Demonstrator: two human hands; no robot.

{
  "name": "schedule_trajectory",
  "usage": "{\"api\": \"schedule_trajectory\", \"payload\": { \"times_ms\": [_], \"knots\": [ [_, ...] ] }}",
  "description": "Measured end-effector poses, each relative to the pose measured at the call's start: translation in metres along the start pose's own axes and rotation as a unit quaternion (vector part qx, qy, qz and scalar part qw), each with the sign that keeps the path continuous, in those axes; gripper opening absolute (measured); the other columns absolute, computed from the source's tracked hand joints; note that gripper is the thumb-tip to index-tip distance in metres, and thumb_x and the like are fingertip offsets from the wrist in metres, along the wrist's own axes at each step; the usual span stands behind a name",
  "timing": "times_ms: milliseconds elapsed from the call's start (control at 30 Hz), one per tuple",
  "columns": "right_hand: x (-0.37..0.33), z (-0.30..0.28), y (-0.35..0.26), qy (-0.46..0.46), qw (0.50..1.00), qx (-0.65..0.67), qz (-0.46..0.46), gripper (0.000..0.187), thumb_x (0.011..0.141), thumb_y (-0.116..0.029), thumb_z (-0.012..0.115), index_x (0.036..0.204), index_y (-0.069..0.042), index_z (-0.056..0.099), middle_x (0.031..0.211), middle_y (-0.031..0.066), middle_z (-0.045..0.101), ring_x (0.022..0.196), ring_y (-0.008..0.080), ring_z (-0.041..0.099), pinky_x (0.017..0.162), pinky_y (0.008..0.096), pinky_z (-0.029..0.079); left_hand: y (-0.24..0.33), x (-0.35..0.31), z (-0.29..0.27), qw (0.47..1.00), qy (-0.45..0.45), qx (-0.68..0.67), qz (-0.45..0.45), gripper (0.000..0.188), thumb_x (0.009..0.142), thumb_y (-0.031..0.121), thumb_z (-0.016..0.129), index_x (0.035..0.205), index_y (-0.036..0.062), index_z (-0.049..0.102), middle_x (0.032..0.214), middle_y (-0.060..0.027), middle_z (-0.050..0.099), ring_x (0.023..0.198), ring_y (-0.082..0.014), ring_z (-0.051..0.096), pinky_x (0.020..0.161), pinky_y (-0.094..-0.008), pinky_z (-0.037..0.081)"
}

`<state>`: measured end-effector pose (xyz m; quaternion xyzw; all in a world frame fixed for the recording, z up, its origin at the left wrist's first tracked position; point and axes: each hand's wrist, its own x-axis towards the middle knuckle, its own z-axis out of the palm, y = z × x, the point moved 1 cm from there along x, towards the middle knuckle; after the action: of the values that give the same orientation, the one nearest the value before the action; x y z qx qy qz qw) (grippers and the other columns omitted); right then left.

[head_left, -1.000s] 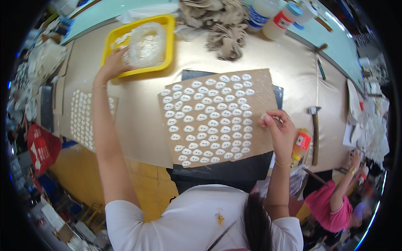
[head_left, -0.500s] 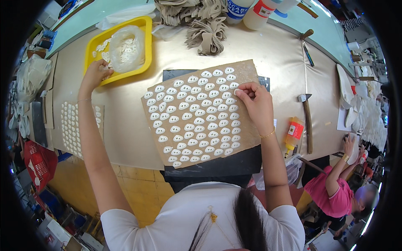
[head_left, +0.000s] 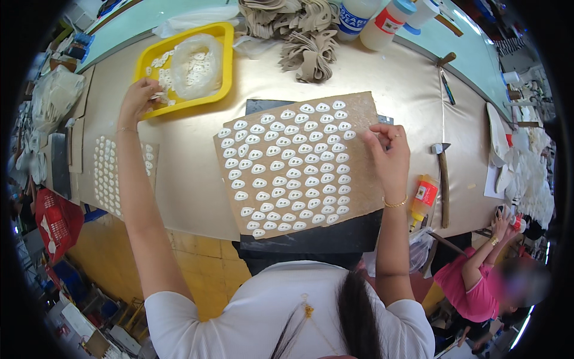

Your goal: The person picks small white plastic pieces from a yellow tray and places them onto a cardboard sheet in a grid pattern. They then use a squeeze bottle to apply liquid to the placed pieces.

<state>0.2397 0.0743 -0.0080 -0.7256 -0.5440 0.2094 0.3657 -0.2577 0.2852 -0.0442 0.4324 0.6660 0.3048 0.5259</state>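
A brown board [head_left: 239,206] lies on a black sheet [head_left: 335,236], covered with rows of small white rounded-triangular pieces [head_left: 294,173], each with two dark holes. At the far left stands a yellow tray [head_left: 226,60] holding a clear plastic bag [head_left: 206,84] and loose white pieces. My left hand [head_left: 142,99] reaches over the tray's near left corner, fingers closed around small white pieces at the fingertips. Beside the board's right edge is my right hand [head_left: 391,152], thumb and bent forefinger slightly apart, with nothing visible between them.
Left on the table lies a second board [head_left: 152,173] with white pieces. Brown cut parts [head_left: 308,57] and bottles [head_left: 385,27] stand at the back. On the right are a hammer [head_left: 442,179] and a yellow glue bottle [head_left: 423,197]. A person in pink [head_left: 469,281] works at far right.
My right hand has drawn back rightward from the board's right column of pieces, its fingers parting. My left hand stays at the tray, where white pieces now show at its fingertips. The whole view has shifted slightly.
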Motion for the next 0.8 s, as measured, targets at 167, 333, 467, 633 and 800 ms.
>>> {"api": "schedule_trajectory", "payload": {
  "times_ms": [167,333,467,633,800],
  "knots": [
    [-0.010,-0.013,0.000,-0.006,1.000,-0.007,-0.024,0.016,0.080,-0.015,0.068,0.089,-0.003,0.064,0.083,0.0060,0.055,0.073,0.0160,0.053,0.065,0.0267,0.043,0.002,0.009,-0.004,0.973,0.046,-0.225,0.012,0.016,0.081,0.000,0.062,0.095,0.0003,0.054,0.084,-0.0070,0.055,0.067,-0.0125,0.051,0.053,-0.0213,0.045],
    [-0.009,-0.006,-0.005,-0.019,0.999,0.028,0.002,0.013,0.082,-0.013,0.066,0.086,-0.002,0.063,0.080,0.0015,0.056,0.071,0.0095,0.046,0.066,0.0221,0.040,-0.003,0.006,-0.009,0.899,-0.013,-0.433,-0.059,0.024,0.082,-0.003,0.061,0.103,-0.0069,0.049,0.088,-0.0127,0.054,0.066,-0.0135,0.051,0.050,-0.0181,0.042],
    [-0.010,-0.007,-0.005,-0.017,0.999,0.035,-0.018,0.013,0.083,-0.013,0.066,0.086,-0.001,0.062,0.080,0.0014,0.056,0.073,0.0095,0.048,0.067,0.0223,0.040,0.006,0.000,0.006,0.901,0.028,-0.428,-0.063,0.024,0.085,-0.002,0.059,0.105,-0.0074,0.047,0.088,-0.0134,0.054,0.065,-0.0125,0.049,0.048,-0.0178,0.041],
    [-0.012,-0.009,-0.011,-0.031,0.998,0.038,-0.042,0.011,0.081,-0.009,0.066,0.086,0.000,0.063,0.082,0.0073,0.058,0.074,0.0155,0.057,0.068,0.0262,0.045,-0.005,0.004,-0.012,0.892,-0.038,-0.448,-0.052,0.027,0.088,-0.001,0.054,0.112,-0.0076,0.044,0.087,-0.0103,0.052,0.062,-0.0084,0.045,0.044,-0.0164,0.036],
    [-0.021,-0.013,-0.029,-0.065,0.994,0.069,-0.057,0.009,0.081,-0.007,0.065,0.087,0.000,0.063,0.081,0.0070,0.058,0.074,0.0154,0.057,0.068,0.0255,0.046,0.026,-0.043,0.030,0.850,-0.130,-0.511,-0.015,0.034,0.090,0.002,0.050,0.122,-0.0060,0.042,0.086,-0.0069,0.052,0.060,-0.0059,0.042,0.042,-0.0149,0.031]
  ]
}}
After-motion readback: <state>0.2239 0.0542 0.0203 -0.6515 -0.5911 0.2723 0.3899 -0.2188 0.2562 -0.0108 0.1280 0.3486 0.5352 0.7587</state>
